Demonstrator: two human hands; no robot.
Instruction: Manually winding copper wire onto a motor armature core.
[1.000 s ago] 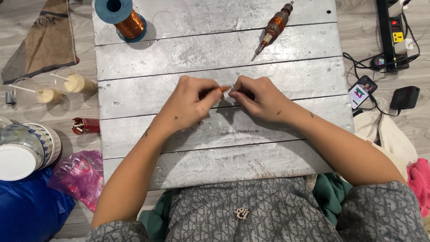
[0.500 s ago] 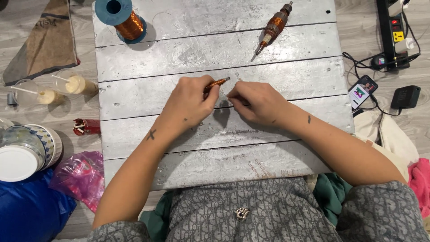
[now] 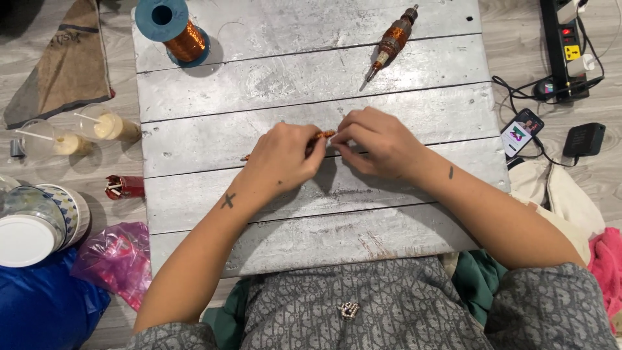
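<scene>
Over the middle of a grey plank board (image 3: 311, 78), my left hand (image 3: 282, 162) and my right hand (image 3: 379, 144) meet on a thin rod wound with copper wire (image 3: 322, 136). Both hands pinch it; only a short orange stretch shows between the fingers, and one thin end pokes out left of my left hand. A second copper-wound rotor (image 3: 392, 42) lies apart at the board's far right. A blue spool of copper wire (image 3: 175, 29) stands at the far left corner.
Left of the board are two plastic cups with straws (image 3: 71, 133), a small red object (image 3: 126, 186), stacked bowls (image 3: 35, 220), a pink bag (image 3: 116, 259) and blue fabric. On the right lie a phone (image 3: 521, 133), a power strip (image 3: 565, 45), a black adapter and cables.
The rod's orange end, tilted up between my fingers half a second ago, now lies flatter. Both hands have shifted slightly and stay closed on it.
</scene>
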